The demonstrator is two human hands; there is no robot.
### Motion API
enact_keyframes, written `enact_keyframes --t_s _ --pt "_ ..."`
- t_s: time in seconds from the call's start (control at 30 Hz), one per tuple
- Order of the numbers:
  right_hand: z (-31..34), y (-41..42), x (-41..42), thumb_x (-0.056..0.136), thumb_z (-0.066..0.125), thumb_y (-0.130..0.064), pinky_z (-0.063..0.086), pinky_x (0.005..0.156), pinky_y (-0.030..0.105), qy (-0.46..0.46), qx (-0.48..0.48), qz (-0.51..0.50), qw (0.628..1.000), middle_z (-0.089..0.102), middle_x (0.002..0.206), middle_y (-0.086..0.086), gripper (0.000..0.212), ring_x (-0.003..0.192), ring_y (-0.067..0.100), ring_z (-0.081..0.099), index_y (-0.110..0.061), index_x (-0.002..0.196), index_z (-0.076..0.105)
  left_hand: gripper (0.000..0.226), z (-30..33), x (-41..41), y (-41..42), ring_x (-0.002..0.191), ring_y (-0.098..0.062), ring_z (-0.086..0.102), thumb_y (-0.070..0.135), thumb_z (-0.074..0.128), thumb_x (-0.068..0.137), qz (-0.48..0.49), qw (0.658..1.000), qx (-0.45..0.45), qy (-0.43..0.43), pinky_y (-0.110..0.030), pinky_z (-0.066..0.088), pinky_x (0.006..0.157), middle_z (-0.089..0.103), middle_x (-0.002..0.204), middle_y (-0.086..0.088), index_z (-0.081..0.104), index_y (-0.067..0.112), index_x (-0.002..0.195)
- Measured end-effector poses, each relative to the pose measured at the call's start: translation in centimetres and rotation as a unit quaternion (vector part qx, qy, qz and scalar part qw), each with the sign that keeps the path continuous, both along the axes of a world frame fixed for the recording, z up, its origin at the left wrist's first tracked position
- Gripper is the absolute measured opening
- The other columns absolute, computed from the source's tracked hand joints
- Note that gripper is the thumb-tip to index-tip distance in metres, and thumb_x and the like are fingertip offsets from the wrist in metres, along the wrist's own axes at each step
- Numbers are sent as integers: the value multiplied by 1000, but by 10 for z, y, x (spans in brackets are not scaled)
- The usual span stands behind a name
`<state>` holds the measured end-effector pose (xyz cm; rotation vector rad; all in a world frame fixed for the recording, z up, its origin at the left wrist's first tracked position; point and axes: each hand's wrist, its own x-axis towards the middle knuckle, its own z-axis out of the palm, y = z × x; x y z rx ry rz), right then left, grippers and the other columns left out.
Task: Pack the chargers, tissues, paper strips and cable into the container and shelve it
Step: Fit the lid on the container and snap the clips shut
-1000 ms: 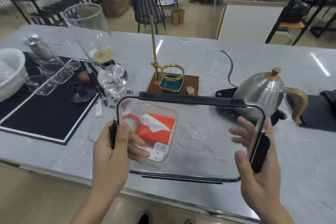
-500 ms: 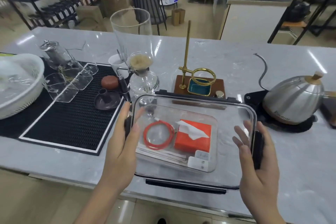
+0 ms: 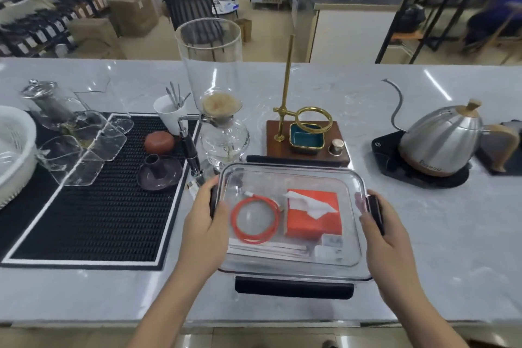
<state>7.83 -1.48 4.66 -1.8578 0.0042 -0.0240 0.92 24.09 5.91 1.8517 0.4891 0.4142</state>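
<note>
A clear plastic container (image 3: 293, 270) sits near the counter's front edge under a clear lid (image 3: 293, 175) with black clasps. Inside lie a coiled red cable (image 3: 255, 219), an orange tissue box (image 3: 313, 217), white paper strips (image 3: 268, 250) and white chargers (image 3: 329, 247). My left hand (image 3: 204, 223) grips the lid's left clasp. On the opposite side my right hand (image 3: 387, 234) holds the right clasp, fingers curled round it. The front clasp (image 3: 293, 287) hangs free.
A glass siphon brewer (image 3: 214, 99) stands right behind the container. A brass dripper stand on a wooden base (image 3: 308, 135) sits behind too. At right is a steel kettle (image 3: 440, 144). A black mat (image 3: 93, 198) with glassware lies left, beside a white basket (image 3: 14, 155).
The lid, held tilted up in front of me, has come down level over the container. Both hands stayed on its side clasps. The camera view shifted left.
</note>
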Motion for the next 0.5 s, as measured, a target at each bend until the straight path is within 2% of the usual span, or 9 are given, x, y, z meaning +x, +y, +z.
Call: enact_keyframes --t_s 0.1,0.23,0.37,0.43,0.5 --pt "-2 6 7 102 46 -25 42 107 41 30 -15 -1 999 59 132 -10 34 124 12 53 -28 135 52 35 -3 10 7 104 26 49 21 49 101 1 1000 -17 12 5 34 80 57 119 30 52 27 135" --pt "-3 13 14 102 42 -21 45 99 37 43 -48 -11 998 62 125 -7 31 116 14 56 -24 130 54 32 -6 19 14 92 24 54 18 51 99 8 999 -26 26 -9 38 78 62 106 28 56 30 129" --pt "-2 20 19 102 41 -18 46 84 24 43 -56 -27 997 63 117 -9 27 105 8 58 -23 125 56 36 -11 25 17 89 21 55 7 47 98 10 999 -9 34 -10 39 77 60 102 26 57 25 127" --pt "-3 22 20 102 40 -15 42 74 16 47 -55 -29 997 62 109 -15 26 99 -3 56 -24 121 57 36 -12 28 18 82 11 57 6 45 99 14 998 -7 55 -15 42 73 58 97 23 55 25 128" --pt "-5 23 21 102 40 -14 41 71 14 54 -55 -32 997 61 106 -19 26 96 -7 55 -23 120 57 37 -15 30 19 82 6 57 7 45 99 11 998 -3 66 -16 42 72 58 97 23 54 25 129"
